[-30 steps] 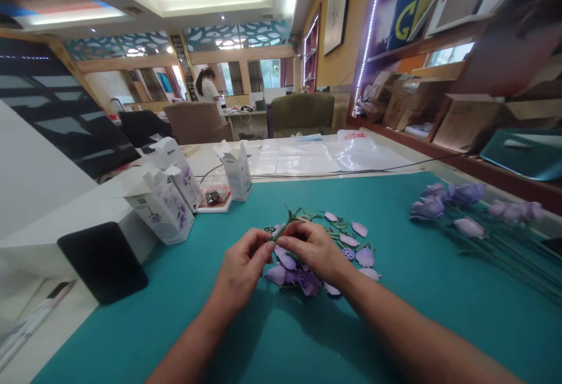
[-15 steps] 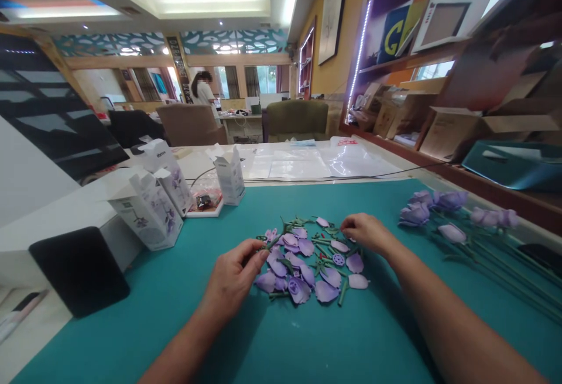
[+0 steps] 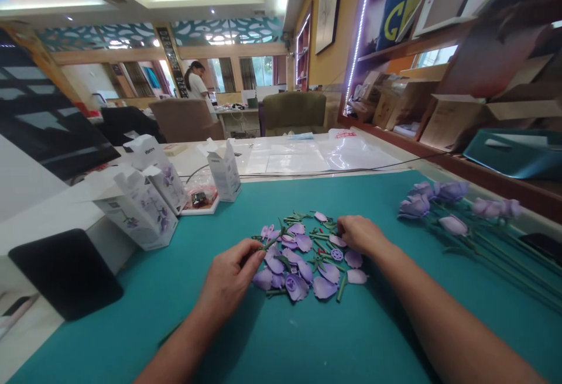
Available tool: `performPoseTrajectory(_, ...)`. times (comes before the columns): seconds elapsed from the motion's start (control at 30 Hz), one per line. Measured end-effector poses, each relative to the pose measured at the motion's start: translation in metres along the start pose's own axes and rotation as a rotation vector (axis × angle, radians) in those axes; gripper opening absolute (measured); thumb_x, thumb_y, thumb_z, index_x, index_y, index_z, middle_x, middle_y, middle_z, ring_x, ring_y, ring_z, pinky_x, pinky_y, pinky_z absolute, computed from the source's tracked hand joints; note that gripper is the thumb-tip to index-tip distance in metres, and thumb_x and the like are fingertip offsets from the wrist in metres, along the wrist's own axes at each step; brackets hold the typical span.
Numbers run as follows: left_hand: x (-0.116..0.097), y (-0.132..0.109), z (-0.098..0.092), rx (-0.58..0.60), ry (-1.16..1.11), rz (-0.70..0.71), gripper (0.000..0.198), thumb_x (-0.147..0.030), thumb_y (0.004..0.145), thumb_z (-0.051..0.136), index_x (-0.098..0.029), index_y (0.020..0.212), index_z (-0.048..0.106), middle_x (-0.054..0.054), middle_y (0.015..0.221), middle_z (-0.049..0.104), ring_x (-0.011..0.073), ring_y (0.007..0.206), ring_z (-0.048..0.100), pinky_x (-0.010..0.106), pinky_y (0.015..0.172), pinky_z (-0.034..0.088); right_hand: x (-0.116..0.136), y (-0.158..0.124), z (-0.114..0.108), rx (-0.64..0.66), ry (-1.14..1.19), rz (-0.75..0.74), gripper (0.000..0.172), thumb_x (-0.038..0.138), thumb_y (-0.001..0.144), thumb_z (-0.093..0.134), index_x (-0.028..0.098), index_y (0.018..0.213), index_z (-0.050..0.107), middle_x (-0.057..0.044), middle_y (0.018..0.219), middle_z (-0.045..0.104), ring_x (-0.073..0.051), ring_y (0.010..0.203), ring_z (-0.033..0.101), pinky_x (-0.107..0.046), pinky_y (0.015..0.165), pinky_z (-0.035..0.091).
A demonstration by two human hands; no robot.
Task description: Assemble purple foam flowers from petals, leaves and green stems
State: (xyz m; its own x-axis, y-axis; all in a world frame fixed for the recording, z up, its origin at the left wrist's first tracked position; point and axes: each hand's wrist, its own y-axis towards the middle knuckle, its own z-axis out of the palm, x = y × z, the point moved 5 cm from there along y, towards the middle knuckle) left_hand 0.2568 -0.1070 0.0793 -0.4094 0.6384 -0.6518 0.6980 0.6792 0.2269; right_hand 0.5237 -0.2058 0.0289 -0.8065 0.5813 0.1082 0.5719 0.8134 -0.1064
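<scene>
My left hand [image 3: 232,270] pinches a green stem piece [image 3: 273,240] between thumb and fingers, at the left side of a loose pile of flower parts. Light purple petals [image 3: 302,242], short green stem pieces [image 3: 341,288], a purple wheel-shaped part [image 3: 336,254] and small red bits make up the pile. At the pile's right edge is my right hand [image 3: 356,233], its fingers bent down and closed among the parts beside a petal [image 3: 337,241]. Its fingertips are partly hidden, so I cannot make out what they hold.
Assembled purple flowers [image 3: 415,205] on long stems lie at the right of the green mat [image 3: 211,337]. White printed boxes [image 3: 144,208], a small tray [image 3: 202,201] and a black panel [image 3: 65,273] stand at the left. A person [image 3: 197,86] stands in the background.
My right hand has shifted slightly and reaches lower into the pile's right edge. My left hand keeps the stem piece in nearly the same place. The view has tilted a little.
</scene>
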Motion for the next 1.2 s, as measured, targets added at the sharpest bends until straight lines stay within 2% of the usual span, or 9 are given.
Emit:
performPoseTrajectory(0.27, 0.001, 0.002, 0.001, -0.008, 0.015, 0.004, 0.027, -0.04, 0.082, 0.045, -0.021, 0.081, 0.064, 0.0, 0.067, 0.063, 0.0151, 0.062, 0.055, 0.023, 0.053, 0.036, -0.008, 0.004, 0.0, 0.008, 0.039, -0.016, 0.032, 0.013, 0.075, 0.05, 0.022, 0.097, 0.07, -0.009, 0.099, 0.071, -0.021, 0.087, 0.064, -0.026, 0.061, 0.035)
performPoseTrajectory(0.53, 0.001, 0.001, 0.002, 0.015, 0.019, 0.001, 0.028, -0.038, 0.082, 0.044, -0.02, 0.085, 0.066, 0.001, 0.072, 0.068, 0.0165, 0.066, 0.059, 0.025, 0.06, 0.041, -0.01, 0.003, -0.004, 0.013, 0.039, -0.024, 0.028, 0.013, 0.075, 0.048, 0.02, 0.091, 0.071, -0.008, 0.094, 0.072, -0.02, 0.081, 0.063, -0.025, 0.058, 0.033)
performPoseTrajectory(0.7, 0.001, 0.001, 0.003, -0.003, 0.002, 0.025, 0.025, -0.033, 0.081, 0.047, -0.021, 0.089, 0.067, 0.002, 0.079, 0.07, 0.0173, 0.071, 0.061, 0.026, 0.063, 0.043, -0.003, 0.001, -0.004, 0.0, 0.042, -0.008, 0.028, 0.028, 0.081, 0.046, 0.021, 0.097, 0.069, -0.01, 0.097, 0.071, -0.022, 0.082, 0.062, -0.027, 0.057, 0.032)
performPoseTrajectory(1.03, 0.002, -0.002, 0.007, -0.011, 0.042, 0.027, 0.025, -0.024, 0.08, 0.049, -0.02, 0.097, 0.068, 0.004, 0.08, 0.07, 0.0183, 0.078, 0.062, 0.027, 0.072, 0.046, 0.006, 0.0, 0.002, 0.025, 0.104, 0.027, 0.018, 0.025, 0.074, 0.05, 0.019, 0.075, 0.068, -0.009, 0.076, 0.068, -0.02, 0.066, 0.059, -0.027, 0.051, 0.029)
performPoseTrajectory(1.2, 0.0, -0.002, 0.006, -0.003, 0.03, 0.038, 0.026, -0.024, 0.081, 0.048, -0.021, 0.098, 0.067, 0.003, 0.081, 0.07, 0.0184, 0.079, 0.062, 0.028, 0.074, 0.046, 0.005, 0.001, -0.003, 0.008, 0.168, -0.008, 0.014, 0.024, 0.072, 0.053, 0.019, 0.072, 0.066, -0.007, 0.076, 0.068, -0.02, 0.069, 0.059, -0.026, 0.053, 0.031)
